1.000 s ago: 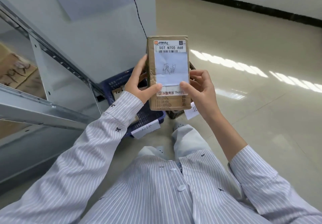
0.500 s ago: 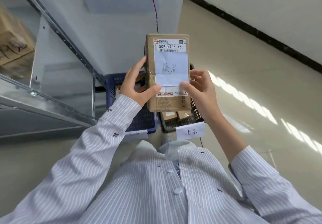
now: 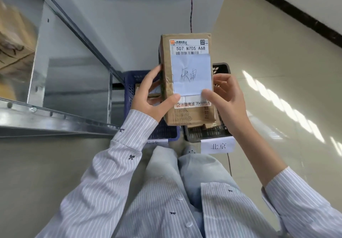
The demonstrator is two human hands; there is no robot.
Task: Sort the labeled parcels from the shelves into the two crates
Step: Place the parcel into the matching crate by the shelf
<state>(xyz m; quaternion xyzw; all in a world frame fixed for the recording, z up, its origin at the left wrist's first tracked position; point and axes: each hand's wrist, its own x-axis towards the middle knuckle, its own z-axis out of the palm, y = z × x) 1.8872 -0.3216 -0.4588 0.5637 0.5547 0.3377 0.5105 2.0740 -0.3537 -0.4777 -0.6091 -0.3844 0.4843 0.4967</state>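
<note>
Little has shifted in half a second: the parcel [image 3: 187, 112] stays upright between both hands, while the view has swung to bring both crates more squarely beneath it.

Head view: the parcel sits just above centre, its white handwritten slip [image 3: 191, 74] facing the camera. At its 9 o'clock the left hand [image 3: 148, 97] clamps it, thumb across the front and fingers curled round the edge. At 3 o'clock the right hand [image 3: 227, 99] grips likewise. Behind the left hand, at 8 o'clock, lies the blue crate [image 3: 129, 89]. At 4 o'clock lies the black crate [image 3: 221, 69], with a white tag [image 3: 218, 146]. A metal shelf [image 3: 55, 121] runs at the frame's 9 o'clock.
</note>
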